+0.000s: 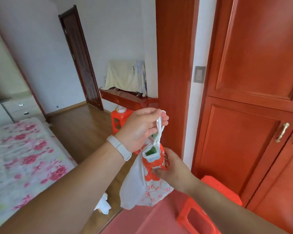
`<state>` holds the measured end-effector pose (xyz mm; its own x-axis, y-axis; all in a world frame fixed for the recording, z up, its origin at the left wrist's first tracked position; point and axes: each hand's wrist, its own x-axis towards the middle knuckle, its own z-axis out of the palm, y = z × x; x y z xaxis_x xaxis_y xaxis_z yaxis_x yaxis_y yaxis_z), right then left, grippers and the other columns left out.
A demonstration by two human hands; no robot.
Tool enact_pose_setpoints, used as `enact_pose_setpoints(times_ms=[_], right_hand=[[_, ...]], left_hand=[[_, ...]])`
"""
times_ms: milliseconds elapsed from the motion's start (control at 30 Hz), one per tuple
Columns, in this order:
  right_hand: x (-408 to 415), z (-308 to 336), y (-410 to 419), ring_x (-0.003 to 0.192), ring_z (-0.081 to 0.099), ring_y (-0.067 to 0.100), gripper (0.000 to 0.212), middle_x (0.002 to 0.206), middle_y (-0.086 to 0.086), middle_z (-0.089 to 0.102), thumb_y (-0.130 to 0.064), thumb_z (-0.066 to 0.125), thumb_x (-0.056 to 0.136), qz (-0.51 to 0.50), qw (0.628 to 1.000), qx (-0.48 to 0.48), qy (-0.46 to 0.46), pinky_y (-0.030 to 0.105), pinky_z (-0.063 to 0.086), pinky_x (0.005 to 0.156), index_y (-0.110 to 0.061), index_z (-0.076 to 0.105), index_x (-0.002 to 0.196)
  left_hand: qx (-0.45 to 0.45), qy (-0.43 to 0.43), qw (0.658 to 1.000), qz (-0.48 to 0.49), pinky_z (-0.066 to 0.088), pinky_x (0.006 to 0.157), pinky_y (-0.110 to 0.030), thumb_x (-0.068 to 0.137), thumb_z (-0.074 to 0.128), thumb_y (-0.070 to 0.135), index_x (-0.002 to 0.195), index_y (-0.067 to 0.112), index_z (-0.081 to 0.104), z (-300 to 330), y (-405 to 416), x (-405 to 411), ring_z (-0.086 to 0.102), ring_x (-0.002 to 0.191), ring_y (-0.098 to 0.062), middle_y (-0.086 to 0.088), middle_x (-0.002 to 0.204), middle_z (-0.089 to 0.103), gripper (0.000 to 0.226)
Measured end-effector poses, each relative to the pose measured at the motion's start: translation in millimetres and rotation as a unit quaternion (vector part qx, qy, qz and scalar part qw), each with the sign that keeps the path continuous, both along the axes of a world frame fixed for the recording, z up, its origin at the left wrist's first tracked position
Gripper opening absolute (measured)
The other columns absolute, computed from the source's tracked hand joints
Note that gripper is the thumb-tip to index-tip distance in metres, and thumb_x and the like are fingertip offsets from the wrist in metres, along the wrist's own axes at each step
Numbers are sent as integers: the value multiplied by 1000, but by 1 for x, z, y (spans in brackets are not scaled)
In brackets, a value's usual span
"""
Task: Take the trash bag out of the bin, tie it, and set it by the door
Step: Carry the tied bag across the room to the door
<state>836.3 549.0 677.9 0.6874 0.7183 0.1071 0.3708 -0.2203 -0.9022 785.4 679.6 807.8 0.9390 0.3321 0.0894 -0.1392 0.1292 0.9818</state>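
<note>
A white plastic trash bag (134, 188) with red print hangs in the air in the middle of the view. My left hand (139, 129) holds its twisted handles from above, a white band on the wrist. Lower down, my right hand (174, 168) grips the side of the bag just under its mouth. A white and green carton (150, 153) pokes out of the bag's open top. No bin shows clearly. A dark wooden door (81, 65) stands at the far side of the room.
A bed with a pink floral cover (24, 157) fills the left. Red-brown wardrobe doors (252, 115) rise on the right. Red plastic stools sit below (196, 215) and further back (118, 119). A scrap of white paper (103, 203) lies on the wood floor.
</note>
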Motion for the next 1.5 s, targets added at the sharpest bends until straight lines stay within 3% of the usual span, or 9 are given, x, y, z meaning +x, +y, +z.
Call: enact_pose_setpoints(times_ms=[267, 433, 533, 633, 733, 833, 1067, 1267, 1500], right_hand=[[33, 29, 160, 90, 60, -19, 49, 99, -28, 64, -25, 78, 78, 0, 1000, 22, -5, 4, 48, 67, -52, 46, 102], [54, 45, 238, 89, 63, -14, 46, 98, -28, 65, -27, 79, 78, 12, 999, 43, -6, 13, 54, 68, -51, 47, 103], [64, 53, 278, 87, 63, -10, 50, 102, -30, 61, -33, 78, 77, 28, 998, 58, 5, 10, 51, 65, -51, 43, 109], [77, 53, 315, 91, 63, -9, 53, 105, -32, 61, -35, 78, 75, 49, 996, 65, 24, 14, 53, 74, -56, 42, 108], [93, 51, 348, 88, 61, -12, 55, 104, -31, 60, -33, 79, 76, 68, 996, 56, 33, 8, 51, 67, -48, 43, 115], [114, 42, 380, 98, 62, -4, 58, 110, -24, 63, -30, 81, 75, 90, 993, 53, 54, 18, 53, 81, -40, 49, 121], [180, 31, 459, 104, 60, 1, 64, 114, -21, 62, -30, 84, 71, 166, 982, 35, 89, 26, 51, 87, -43, 48, 122], [244, 37, 525, 104, 62, 2, 65, 113, -21, 64, -35, 84, 68, 216, 972, 26, 91, 22, 50, 83, -46, 47, 120], [299, 39, 601, 105, 62, 7, 69, 115, -17, 62, -34, 84, 67, 234, 969, 8, 75, 37, 52, 94, -41, 45, 123]], left_hand=[[-11, -22, 1000, -3, 57, 76, -25, 94, 55, 13, 96, 2, 67, 24, 147, 24, 71, 85, -17, -8, 88, 72, 16], [-4, -37, 999, 32, 56, 84, -28, 93, 57, 13, 94, 3, 67, 46, 215, 35, 70, 89, -21, -12, 93, 71, 14], [-3, -47, 997, 59, 56, 84, -28, 93, 56, 12, 99, 0, 66, 57, 246, 42, 69, 88, -21, -14, 96, 69, 16], [-10, -56, 995, 82, 56, 80, -26, 93, 57, 11, 101, -1, 65, 61, 279, 52, 70, 83, -19, -13, 94, 70, 17], [-10, -46, 994, 102, 54, 85, -29, 93, 57, 13, 99, 1, 65, 61, 312, 65, 70, 82, -18, -10, 92, 71, 16], [-13, -39, 990, 133, 52, 90, -33, 93, 57, 13, 95, 3, 65, 55, 344, 83, 71, 80, -17, -10, 91, 71, 13], [-25, -28, 977, 208, 58, 80, -32, 89, 63, 13, 92, 4, 68, 52, 423, 140, 72, 85, -23, -9, 84, 75, 11], [-19, -18, 971, 237, 57, 77, -32, 89, 62, 11, 77, 9, 73, 61, 487, 197, 72, 82, -22, -8, 81, 76, 16], [-36, -17, 964, 264, 58, 70, -28, 92, 56, 8, 84, 6, 69, 56, 557, 247, 72, 78, -20, -6, 79, 75, 15]])
